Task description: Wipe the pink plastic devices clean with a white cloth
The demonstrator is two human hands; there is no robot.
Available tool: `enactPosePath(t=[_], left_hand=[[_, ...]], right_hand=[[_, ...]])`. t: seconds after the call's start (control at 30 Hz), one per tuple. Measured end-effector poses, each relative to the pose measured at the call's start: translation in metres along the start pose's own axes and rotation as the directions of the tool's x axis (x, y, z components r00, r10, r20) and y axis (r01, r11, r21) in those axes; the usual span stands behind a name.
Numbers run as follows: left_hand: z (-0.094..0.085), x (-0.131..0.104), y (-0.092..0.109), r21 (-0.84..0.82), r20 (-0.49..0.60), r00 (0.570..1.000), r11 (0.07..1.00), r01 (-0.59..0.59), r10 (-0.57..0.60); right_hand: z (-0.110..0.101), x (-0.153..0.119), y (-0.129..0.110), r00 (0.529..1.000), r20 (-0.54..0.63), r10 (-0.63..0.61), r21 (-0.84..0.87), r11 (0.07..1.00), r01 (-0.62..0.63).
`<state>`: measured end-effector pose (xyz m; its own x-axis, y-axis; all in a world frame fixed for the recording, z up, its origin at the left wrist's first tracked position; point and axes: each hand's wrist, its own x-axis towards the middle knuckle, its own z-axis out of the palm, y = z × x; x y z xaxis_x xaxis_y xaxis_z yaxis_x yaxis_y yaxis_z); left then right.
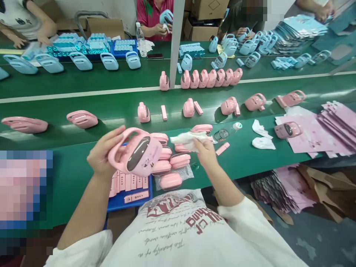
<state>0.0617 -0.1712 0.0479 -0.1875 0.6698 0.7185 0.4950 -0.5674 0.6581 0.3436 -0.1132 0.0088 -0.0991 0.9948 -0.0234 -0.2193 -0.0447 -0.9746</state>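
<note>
Left hand [104, 155] is gripping a pink device [137, 155] by its handle; right hand [205, 152] is clutching a white cloth [186, 140] above the green counter [72, 167].

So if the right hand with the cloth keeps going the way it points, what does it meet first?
Probably the pink device lying just beyond the white cloth held by the right hand; depth is hard to judge, and the small clear bottle sits just right of that line.

Beyond the hands a long green workbench [83, 167] runs crosswise, a white stripe [83, 94] along it. A white post [177, 40] rises ahead; cardboard boxes [205, 15] stack against the far wall.
</note>
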Motion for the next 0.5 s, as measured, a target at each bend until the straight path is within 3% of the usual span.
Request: enactPosePath(t=[0.07,0.1,0.2,0.27,0.3,0.33,0.43,0.47,0.5], left_hand=[[0.013,-0.006,0.018,-0.014,0.074,0.994,0.997,-0.078,0.079],[0.019,-0.008,0.025,-0.013,0.105,0.991,0.997,-0.079,0.08],[0.028,-0.015,0.037,-0.022,0.135,0.99,0.999,0.032,-0.029],[0.031,-0.02,0.043,-0.016,0.105,0.987,0.992,0.123,-0.12],[0.031,-0.021,0.046,-0.022,0.085,0.986,0.989,0.143,-0.141],[0.032,-0.023,0.049,-0.038,0.065,0.987,0.988,0.152,-0.149],[0.035,-0.027,0.059,-0.14,0.017,0.985,0.975,0.174,-0.174],[0.037,-0.028,0.063,-0.178,0.007,0.982,0.966,0.19,-0.191],[0.039,-0.028,0.066,-0.214,0.001,0.977,0.954,0.21,-0.215]], right_hand=[[0.03,-0.006,-0.009,0.968,0.178,-0.175,-0.105,0.975,0.196],[0.042,-0.012,-0.011,0.923,0.277,-0.268,-0.164,0.933,0.32],[0.064,-0.038,-0.01,0.693,0.564,-0.449,-0.277,0.688,0.671],[0.066,-0.049,-0.004,0.562,0.68,-0.472,-0.275,0.546,0.792],[0.064,-0.051,-0.002,0.542,0.692,-0.477,-0.274,0.522,0.808],[0.061,-0.051,0.0,0.559,0.672,-0.486,-0.281,0.532,0.799],[0.05,-0.047,0.001,0.691,0.512,-0.511,-0.315,0.637,0.704],[0.047,-0.048,0.001,0.699,0.48,-0.53,-0.313,0.641,0.701],[0.045,-0.05,0.0,0.667,0.499,-0.553,-0.298,0.613,0.732]])
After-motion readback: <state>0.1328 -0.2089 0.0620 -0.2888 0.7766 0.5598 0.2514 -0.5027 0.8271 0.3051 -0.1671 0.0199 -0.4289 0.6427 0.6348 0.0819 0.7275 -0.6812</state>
